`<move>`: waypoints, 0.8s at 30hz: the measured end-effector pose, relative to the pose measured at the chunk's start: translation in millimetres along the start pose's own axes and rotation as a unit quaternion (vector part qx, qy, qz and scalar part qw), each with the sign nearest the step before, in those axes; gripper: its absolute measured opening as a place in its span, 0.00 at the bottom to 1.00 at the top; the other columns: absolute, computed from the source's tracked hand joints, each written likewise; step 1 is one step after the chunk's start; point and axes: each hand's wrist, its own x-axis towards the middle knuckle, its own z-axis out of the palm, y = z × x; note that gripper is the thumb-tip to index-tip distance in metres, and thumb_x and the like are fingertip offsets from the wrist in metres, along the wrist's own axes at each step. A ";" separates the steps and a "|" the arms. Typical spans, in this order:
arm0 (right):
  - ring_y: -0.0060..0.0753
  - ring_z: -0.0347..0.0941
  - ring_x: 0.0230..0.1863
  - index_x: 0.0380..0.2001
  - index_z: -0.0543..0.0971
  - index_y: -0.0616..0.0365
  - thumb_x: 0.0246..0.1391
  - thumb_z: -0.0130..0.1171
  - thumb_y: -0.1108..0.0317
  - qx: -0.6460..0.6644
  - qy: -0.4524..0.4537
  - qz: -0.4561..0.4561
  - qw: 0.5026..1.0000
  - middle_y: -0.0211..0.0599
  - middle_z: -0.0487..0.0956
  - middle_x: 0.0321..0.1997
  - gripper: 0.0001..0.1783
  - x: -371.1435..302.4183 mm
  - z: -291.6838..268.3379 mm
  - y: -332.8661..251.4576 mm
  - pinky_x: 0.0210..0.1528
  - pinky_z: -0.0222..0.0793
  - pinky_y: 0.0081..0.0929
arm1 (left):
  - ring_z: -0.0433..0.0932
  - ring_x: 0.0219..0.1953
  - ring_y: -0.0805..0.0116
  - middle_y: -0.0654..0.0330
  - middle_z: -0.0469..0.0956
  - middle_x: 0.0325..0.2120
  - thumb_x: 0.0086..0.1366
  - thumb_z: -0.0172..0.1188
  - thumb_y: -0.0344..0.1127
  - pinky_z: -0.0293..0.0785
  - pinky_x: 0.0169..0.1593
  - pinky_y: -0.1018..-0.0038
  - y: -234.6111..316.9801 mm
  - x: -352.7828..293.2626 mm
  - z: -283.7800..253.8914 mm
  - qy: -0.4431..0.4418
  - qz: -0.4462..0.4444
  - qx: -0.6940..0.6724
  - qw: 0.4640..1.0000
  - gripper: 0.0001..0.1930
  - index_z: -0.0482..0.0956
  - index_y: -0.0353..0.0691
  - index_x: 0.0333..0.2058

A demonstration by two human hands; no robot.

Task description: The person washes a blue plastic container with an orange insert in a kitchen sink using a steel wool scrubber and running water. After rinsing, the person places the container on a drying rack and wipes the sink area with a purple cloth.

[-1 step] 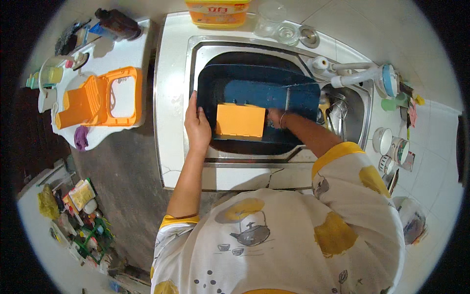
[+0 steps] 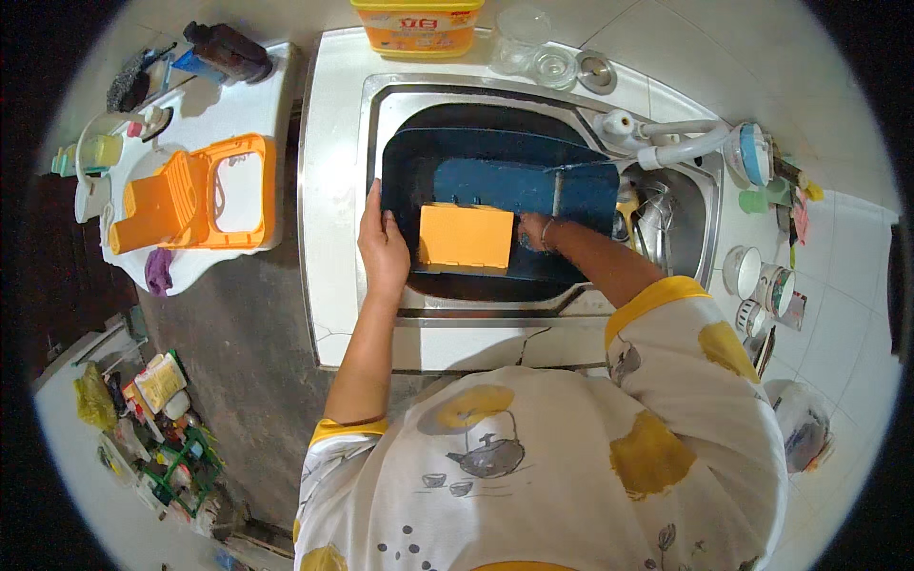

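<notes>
Water or suds I cannot make out from up here, so how clean things are stays my guess. My left hand has its grip clamped over the left rim of the large dark blue plastic tub that sits inside the stainless steel sink, fingers curled over the edge to steady it. My right hand reaches down into the tub just beside the flat orange plastic panel, which lies in the tub's near half; whether that grip is closed on anything I cannot tell, as the fingers are tucked out of sight. The white swivel tap points away toward the right basin. On the white desk to my left an orange plastic frame with a square opening lies apart, dry-looking. I judge the washing to be midway: one piece in the tub, another waiting outside.
</notes>
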 end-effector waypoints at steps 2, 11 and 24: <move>0.43 0.69 0.53 0.43 0.78 0.55 0.46 0.55 0.72 0.145 -0.159 0.022 0.976 0.44 0.74 0.52 0.17 5.8 -10.9 24.7 0.46 0.69 0.36 | 0.70 0.53 0.53 0.45 0.70 0.51 0.64 0.44 0.22 0.66 0.55 0.68 5.3 -0.2 -1.0 -0.008 -0.018 -0.004 1.000 0.23 0.63 0.41 0.59; 0.50 0.76 0.41 0.35 0.81 0.60 0.39 0.62 0.63 0.125 -0.044 -0.015 0.991 0.50 0.79 0.39 0.18 -5.6 -27.2 -13.6 0.40 0.73 0.40 | 0.72 0.51 0.54 0.46 0.71 0.50 0.64 0.44 0.22 0.67 0.54 0.69 -3.2 -3.6 -1.3 0.010 0.012 0.043 0.999 0.23 0.64 0.43 0.59; 0.51 0.72 0.46 0.47 0.75 0.47 0.50 0.51 0.70 0.099 0.563 0.191 0.798 0.51 0.75 0.44 0.19 -198.8 -173.7 88.2 0.47 0.70 0.40 | 0.70 0.54 0.56 0.47 0.69 0.52 0.65 0.43 0.22 0.64 0.57 0.69 0.8 -4.5 -2.2 0.002 -0.009 0.026 1.000 0.23 0.63 0.42 0.59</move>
